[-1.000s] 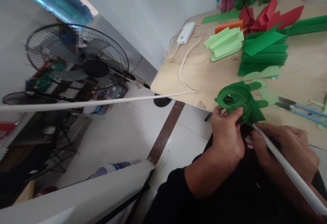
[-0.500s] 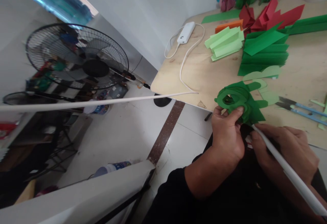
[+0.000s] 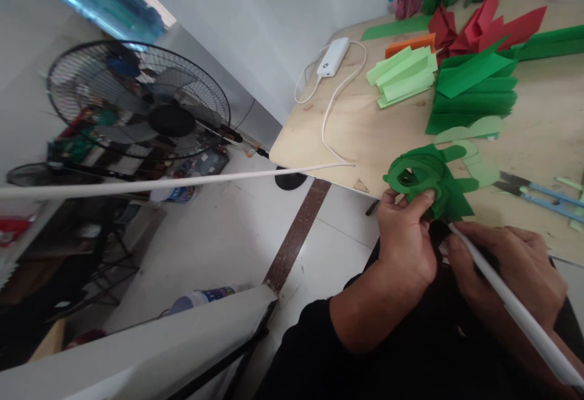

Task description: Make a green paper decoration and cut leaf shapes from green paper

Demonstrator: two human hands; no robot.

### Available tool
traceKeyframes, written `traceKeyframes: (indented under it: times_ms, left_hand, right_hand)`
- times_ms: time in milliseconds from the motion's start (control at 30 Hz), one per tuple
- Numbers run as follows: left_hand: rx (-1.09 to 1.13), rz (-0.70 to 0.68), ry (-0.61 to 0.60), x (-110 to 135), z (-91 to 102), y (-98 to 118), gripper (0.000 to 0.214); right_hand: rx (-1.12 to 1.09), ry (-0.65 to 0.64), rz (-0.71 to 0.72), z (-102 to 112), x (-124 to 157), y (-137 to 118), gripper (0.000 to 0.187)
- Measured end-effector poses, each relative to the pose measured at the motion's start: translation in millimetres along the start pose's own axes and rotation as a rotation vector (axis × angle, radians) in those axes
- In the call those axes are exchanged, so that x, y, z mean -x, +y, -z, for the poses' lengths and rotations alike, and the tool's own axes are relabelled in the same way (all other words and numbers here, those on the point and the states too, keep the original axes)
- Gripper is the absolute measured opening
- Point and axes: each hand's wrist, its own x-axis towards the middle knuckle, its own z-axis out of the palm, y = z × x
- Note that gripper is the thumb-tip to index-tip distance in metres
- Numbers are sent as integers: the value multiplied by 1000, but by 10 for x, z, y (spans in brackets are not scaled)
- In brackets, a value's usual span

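My left hand [image 3: 406,235] pinches a layered green paper craft piece [image 3: 444,175] over the table's front edge, thumb on top and fingers beneath. The piece has a round hole, and rounded tabs stick out on its right. Close by on the right, my right hand [image 3: 511,272] is closed, thumb and forefinger on a long, slim white stick-like thing [image 3: 511,302]. Its tip lies just below the green paper; whether they touch I cannot tell. Pale green scalloped paper cutouts [image 3: 483,171] and blue-handled scissors [image 3: 554,201] lie beyond my hands.
On the wooden table [image 3: 347,138] lie light green strips [image 3: 404,77], a dark green paper stack [image 3: 474,101], red folded paper [image 3: 474,28] and a white power bank [image 3: 334,57]. Its white cable [image 3: 205,179] stretches off leftward. A black fan [image 3: 139,101] stands left of the table.
The view has shifted very slightly. Both hands keep nearly the same place and grip, and the green paper piece stays where it was.
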Motion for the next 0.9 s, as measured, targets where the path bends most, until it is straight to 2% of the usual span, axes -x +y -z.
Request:
traceKeyframes:
  times_ms: [433, 900]
  left_hand:
    - [29, -6, -11, -14, 20, -15, 39]
    - [33, -7, -21, -15, 42, 1, 39]
  right_hand:
    - [-55, 34, 75, 16, -3, -22, 7]
    - [-98, 47, 108, -29, 68, -30, 15]
